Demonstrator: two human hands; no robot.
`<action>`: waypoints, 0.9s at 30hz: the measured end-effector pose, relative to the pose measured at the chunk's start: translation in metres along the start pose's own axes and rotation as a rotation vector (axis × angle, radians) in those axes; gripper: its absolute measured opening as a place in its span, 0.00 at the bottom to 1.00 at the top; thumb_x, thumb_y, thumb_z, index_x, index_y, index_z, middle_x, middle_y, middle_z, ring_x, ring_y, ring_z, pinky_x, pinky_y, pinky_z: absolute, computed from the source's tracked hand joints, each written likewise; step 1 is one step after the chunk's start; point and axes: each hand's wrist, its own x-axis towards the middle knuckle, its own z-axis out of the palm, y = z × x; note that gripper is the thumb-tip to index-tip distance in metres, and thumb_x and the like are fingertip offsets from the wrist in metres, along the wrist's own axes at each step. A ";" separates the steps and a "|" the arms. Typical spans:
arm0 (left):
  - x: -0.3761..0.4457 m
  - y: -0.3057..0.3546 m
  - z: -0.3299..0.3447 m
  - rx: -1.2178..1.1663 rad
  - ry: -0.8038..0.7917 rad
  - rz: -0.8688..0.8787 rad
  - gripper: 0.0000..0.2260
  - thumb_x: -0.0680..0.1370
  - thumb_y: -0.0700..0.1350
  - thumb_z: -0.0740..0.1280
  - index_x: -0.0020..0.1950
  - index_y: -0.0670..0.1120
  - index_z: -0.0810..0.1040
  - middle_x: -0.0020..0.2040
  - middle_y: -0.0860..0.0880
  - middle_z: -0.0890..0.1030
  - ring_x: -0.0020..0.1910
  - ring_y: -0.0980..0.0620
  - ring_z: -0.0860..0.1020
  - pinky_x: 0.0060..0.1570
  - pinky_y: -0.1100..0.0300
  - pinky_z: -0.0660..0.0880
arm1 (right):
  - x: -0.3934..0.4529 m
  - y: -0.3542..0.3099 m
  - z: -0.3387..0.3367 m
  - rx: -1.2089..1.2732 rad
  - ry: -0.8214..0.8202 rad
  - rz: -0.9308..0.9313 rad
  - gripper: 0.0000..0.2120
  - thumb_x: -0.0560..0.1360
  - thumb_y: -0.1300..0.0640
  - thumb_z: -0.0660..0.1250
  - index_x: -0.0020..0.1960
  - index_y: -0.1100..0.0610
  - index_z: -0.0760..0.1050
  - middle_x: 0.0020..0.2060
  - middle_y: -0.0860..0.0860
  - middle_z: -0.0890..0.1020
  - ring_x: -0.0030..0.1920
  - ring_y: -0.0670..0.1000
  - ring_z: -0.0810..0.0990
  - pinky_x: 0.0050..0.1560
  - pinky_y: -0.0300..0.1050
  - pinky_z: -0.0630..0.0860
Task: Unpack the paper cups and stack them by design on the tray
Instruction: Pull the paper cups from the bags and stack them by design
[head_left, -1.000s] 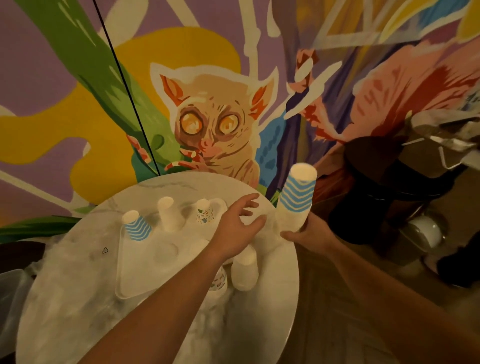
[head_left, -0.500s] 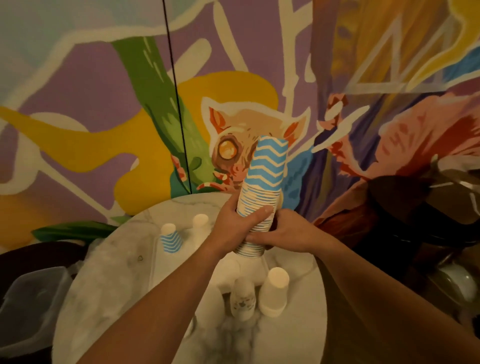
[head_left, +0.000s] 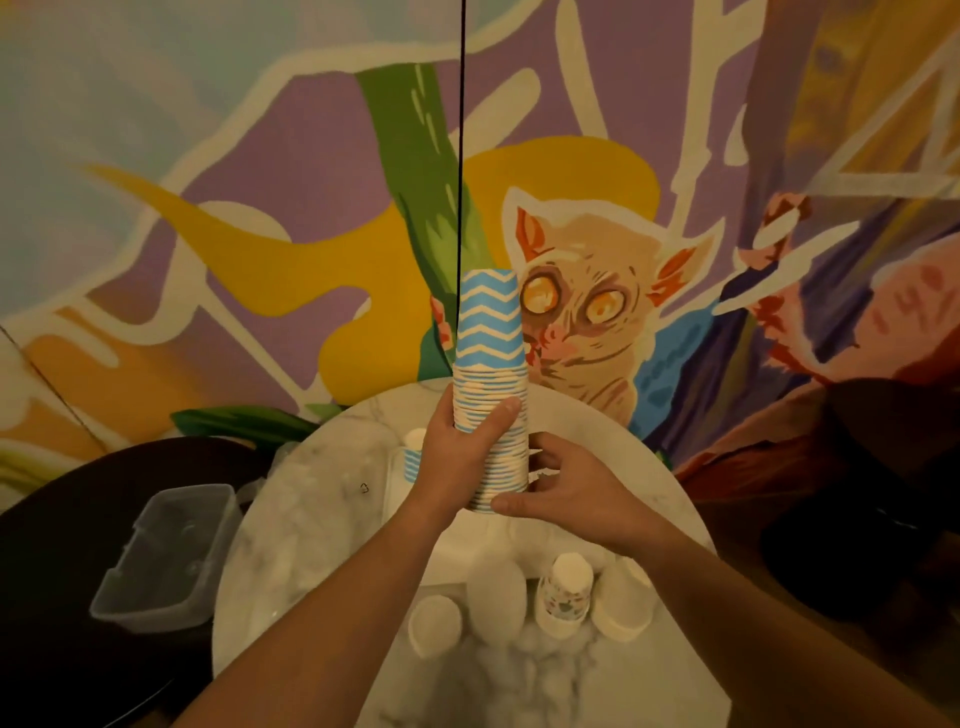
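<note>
1. My left hand (head_left: 457, 447) wraps the chevron cup stack (head_left: 491, 395) mid-height, held upright above the table (head_left: 322, 499).
2. My right hand (head_left: 563, 491) pinches the bottom rims.
3. Peel one cup only; keep the stack vertical.
4. Target: the lone chevron cup (head_left: 414, 457), probably on the tray; dim view.

1. One camera only, worn on the person's head, close above the round table (head_left: 322, 519).
2. It faces forward and down toward the painted wall (head_left: 260, 156).
3. Edges look bent, probably the wide lens.
</note>
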 end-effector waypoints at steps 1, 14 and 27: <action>0.002 0.001 -0.005 0.012 -0.013 -0.013 0.29 0.67 0.60 0.75 0.65 0.51 0.78 0.56 0.51 0.85 0.55 0.51 0.84 0.58 0.48 0.80 | 0.001 0.000 0.005 0.031 0.018 -0.005 0.29 0.65 0.52 0.83 0.62 0.50 0.76 0.51 0.49 0.85 0.47 0.50 0.86 0.50 0.47 0.83; -0.003 -0.005 -0.040 0.076 -0.035 -0.071 0.24 0.69 0.58 0.75 0.63 0.53 0.78 0.54 0.53 0.86 0.54 0.53 0.84 0.58 0.50 0.80 | 0.011 -0.003 0.040 -0.123 0.116 -0.085 0.26 0.67 0.48 0.80 0.60 0.44 0.72 0.55 0.43 0.80 0.46 0.42 0.82 0.43 0.35 0.78; -0.001 -0.011 -0.092 0.508 -0.132 -0.079 0.32 0.65 0.67 0.74 0.67 0.71 0.68 0.57 0.63 0.82 0.55 0.60 0.82 0.58 0.48 0.79 | 0.088 -0.050 0.038 0.463 0.097 -0.060 0.27 0.72 0.50 0.71 0.69 0.55 0.72 0.60 0.50 0.84 0.59 0.50 0.83 0.53 0.45 0.82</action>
